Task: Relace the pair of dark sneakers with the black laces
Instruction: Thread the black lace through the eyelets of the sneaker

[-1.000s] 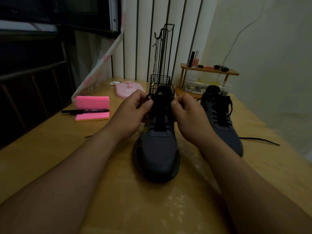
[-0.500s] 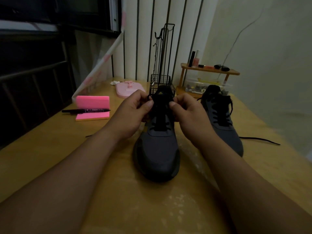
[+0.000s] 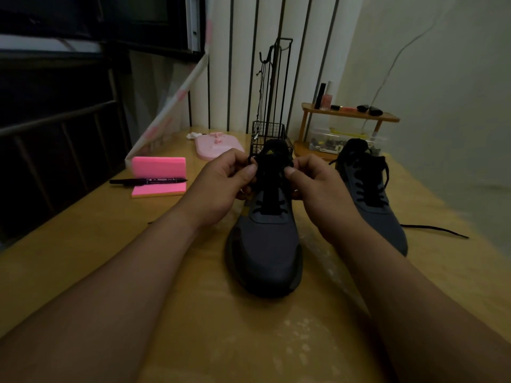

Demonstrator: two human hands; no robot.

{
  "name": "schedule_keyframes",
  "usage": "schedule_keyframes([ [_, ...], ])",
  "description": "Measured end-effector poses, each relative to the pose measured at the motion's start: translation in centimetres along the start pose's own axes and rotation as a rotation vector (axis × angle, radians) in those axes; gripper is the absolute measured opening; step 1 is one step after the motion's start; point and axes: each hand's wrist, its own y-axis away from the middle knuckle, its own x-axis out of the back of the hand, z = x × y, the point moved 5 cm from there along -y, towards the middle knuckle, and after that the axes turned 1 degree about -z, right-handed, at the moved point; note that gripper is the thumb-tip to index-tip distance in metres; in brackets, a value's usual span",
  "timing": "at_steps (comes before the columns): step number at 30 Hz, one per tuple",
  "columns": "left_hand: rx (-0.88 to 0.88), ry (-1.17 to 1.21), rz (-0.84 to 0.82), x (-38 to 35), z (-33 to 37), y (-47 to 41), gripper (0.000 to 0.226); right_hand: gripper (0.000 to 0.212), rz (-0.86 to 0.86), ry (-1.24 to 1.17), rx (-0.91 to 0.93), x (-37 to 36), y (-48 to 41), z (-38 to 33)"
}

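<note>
Left hand: Your left hand [image 3: 221,186] was curled at the left side of the near sneaker's [image 3: 265,244] collar. Its thumb and forefinger pinched the black lace [image 3: 272,172].
Right hand: Your right hand [image 3: 318,189] mirrored it on the right side, thumb and forefinger pinching the same lace.
Near sneaker: It stood upright on the desk [image 3: 83,244] between your forearms, with the toe pointing toward you and the tongue raised.
Black lace: It crossed the lower eyelets and bunched at the top of the tongue between your fingertips. The dim light did not show which eyelet it entered.
Second sneaker: The second sneaker [image 3: 373,200] stood on the desk to the right of the near one and slightly behind it, clear of your right hand. It was laced, and its loose lace end [image 3: 437,230] trailed across the desk to the right.
Left of work area: A black marker [image 3: 148,181] lay across a pink sticky-note pad [image 3: 159,175].
Rear of desk: A wire rack [image 3: 272,134] stood just behind the near sneaker, and a small wooden shelf [image 3: 351,116] carrying bottles stood to its right.
</note>
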Motion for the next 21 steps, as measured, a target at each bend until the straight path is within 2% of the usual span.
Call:
schedule_keyframes([
  [5,-0.010,-0.031,0.007,0.14,-0.02,-0.03,0.011,0.013,0.017,-0.031,-0.052,-0.09,-0.12,0.18],
  [21,-0.022,-0.057,0.031,0.17,0.14,0.07,0.012,0.012,0.001,-0.011,0.002,-0.03,0.16,-0.42],
])
